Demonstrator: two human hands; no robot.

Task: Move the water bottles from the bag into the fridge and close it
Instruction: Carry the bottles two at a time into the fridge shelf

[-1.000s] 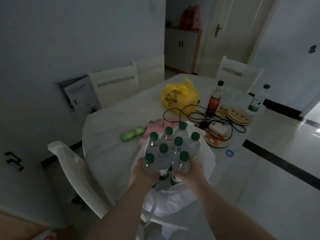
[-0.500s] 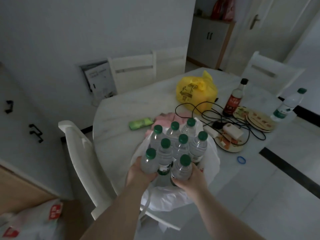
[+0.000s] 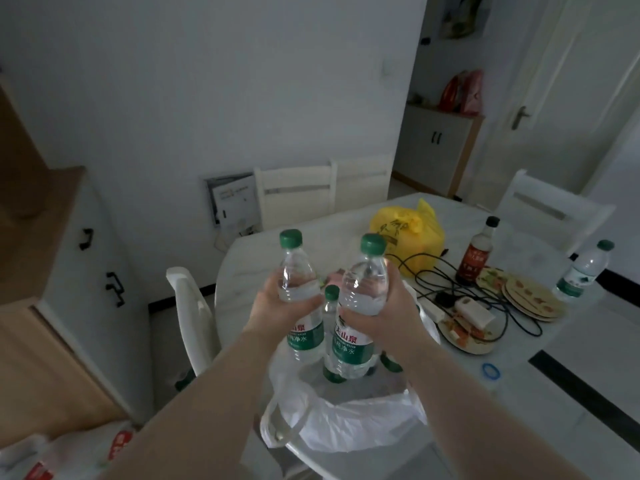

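My left hand (image 3: 277, 308) is wrapped around the ribbed clear-plastic body of one water bottle (image 3: 298, 289), and my right hand (image 3: 379, 311) grips a second water bottle (image 3: 362, 299) the same way, fingers closed round the waist above the green label. Both bottles stand upright, lifted above the white plastic bag (image 3: 349, 420), their green screw caps level with each other and their sides almost touching. Between them I see the cap and neck of a third bottle (image 3: 331, 299), lower down and still over the bag's mouth. The bag is thin, crinkled film, sagging open at the near edge of the round, pale, marble-look table (image 3: 259, 268). Beyond the bag on that table sits a knotted yellow plastic bag (image 3: 407, 230), a dark glass sauce bottle (image 3: 478, 251) right of it, tangled black cables (image 3: 460, 292), a stack of flat round plates (image 3: 530, 296), and one more water bottle (image 3: 585, 270) at the far right edge. I cannot see the fridge.
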